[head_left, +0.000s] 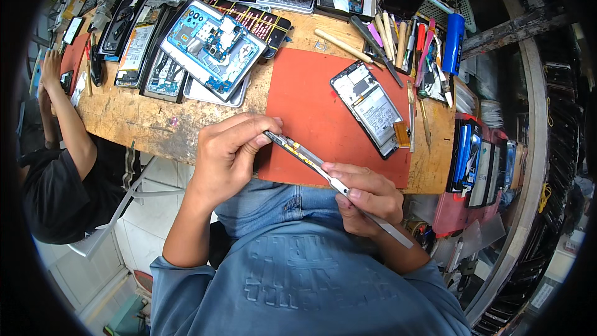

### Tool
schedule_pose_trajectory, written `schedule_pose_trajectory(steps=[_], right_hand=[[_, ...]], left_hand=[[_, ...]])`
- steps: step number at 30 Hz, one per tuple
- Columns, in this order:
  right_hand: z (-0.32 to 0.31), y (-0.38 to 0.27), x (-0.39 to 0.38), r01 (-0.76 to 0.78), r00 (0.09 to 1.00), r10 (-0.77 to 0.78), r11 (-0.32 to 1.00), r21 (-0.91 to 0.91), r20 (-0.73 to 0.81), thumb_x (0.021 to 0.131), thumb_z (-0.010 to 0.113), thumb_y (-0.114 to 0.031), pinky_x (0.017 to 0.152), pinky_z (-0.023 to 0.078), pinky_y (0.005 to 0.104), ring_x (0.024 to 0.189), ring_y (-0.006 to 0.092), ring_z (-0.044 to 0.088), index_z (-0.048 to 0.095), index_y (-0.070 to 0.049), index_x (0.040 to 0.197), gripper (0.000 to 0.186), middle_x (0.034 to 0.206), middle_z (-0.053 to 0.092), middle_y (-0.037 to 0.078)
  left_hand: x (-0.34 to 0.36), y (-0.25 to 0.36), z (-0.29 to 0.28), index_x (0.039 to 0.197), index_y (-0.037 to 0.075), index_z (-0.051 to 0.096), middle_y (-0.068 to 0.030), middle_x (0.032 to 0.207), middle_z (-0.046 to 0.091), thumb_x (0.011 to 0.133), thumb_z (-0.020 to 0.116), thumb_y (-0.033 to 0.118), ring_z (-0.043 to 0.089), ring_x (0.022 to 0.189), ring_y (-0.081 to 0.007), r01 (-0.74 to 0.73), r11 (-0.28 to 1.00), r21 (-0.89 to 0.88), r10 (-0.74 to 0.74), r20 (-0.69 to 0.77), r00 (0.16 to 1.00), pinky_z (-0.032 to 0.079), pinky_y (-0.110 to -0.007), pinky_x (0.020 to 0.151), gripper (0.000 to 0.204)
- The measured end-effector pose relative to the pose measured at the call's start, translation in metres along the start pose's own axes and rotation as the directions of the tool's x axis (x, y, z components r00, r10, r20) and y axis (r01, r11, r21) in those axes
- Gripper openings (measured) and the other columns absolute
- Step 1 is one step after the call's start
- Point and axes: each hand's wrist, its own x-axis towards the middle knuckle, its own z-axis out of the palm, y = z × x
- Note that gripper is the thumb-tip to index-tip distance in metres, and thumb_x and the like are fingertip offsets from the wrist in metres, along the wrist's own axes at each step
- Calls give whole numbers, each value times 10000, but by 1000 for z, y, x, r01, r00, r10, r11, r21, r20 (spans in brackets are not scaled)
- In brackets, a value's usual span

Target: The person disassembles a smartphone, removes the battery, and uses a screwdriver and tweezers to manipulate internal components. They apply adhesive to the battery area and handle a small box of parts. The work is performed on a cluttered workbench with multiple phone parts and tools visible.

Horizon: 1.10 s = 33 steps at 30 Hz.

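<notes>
My left hand [227, 158] pinches the upper end of a slim, dark, edge-on piece [292, 146] with yellow marks, above the front of an orange mat [301, 81]. My right hand [367, 199] grips a flat silver metal tool [388, 230] angled along the same line, its upper end at the dark piece; whether they touch or join is unclear. An opened phone [367, 109] with battery and internals showing lies on the mat's right part, a small amber flex piece [401, 134] at its lower corner.
Stacked disassembled phones [211, 50] cover the bench's back left. Assorted hand tools [398, 43] and a blue cylinder [454, 43] stand back right. A co-worker's arm [65, 112] reaches onto the bench at left, near a metal-framed seat [99, 242]. Trays of parts [466, 193] sit at right.
</notes>
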Motion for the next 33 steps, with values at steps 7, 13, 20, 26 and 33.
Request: schedule_pose_trajectory(steps=[7, 13, 20, 26, 33], right_hand=[[4, 9, 3, 49, 999, -49, 999, 23, -8, 1007, 700, 87, 906, 715, 551, 1074, 487, 799, 489, -36, 1220, 324, 1142, 716, 263], [7, 6, 7, 77, 997, -77, 996, -39, -5, 982, 727, 92, 884, 719, 540, 1052, 496, 802, 527, -25, 1197, 315, 1136, 729, 278], [12, -14, 11, 130, 991, -132, 947, -294, 14, 863, 893, 45, 796, 727, 455, 1034, 437, 823, 626, -27, 1140, 391, 1100, 782, 246], [5, -15, 17, 47, 999, -43, 978, -204, 23, 888, 831, 81, 829, 718, 497, 1022, 461, 819, 621, -28, 1195, 387, 1067, 776, 261], [10, -5, 10, 71, 997, -76, 984, -164, -22, 854, 849, 108, 816, 713, 477, 1025, 447, 824, 646, -25, 1161, 391, 1074, 792, 258]], left_hand=[[-1, -4, 0, 1086, -22, 800, -163, 1041, 829, 979, 728, -51, 822, 954, -302, -32, 999, 16, 32, -19, 999, 633, -358, 835, 132], [-2, -1, 1, 1101, -21, 802, -164, 1038, 826, 980, 730, -52, 817, 935, -296, -11, 1000, 12, 12, -29, 1000, 628, -353, 824, 145], [-3, -2, 0, 1112, -27, 801, -172, 1056, 829, 990, 708, -56, 820, 967, -300, -13, 1000, 1, 13, -13, 1000, 630, -361, 853, 156], [-3, 2, -2, 1100, -48, 791, -197, 1092, 836, 995, 662, -75, 826, 1024, -310, 15, 1000, 15, -15, 21, 1000, 632, -375, 919, 168], [-4, -3, 1, 1112, -10, 808, -172, 1050, 826, 984, 746, -24, 819, 951, -312, -35, 999, 14, 36, -27, 999, 635, -368, 823, 143]])
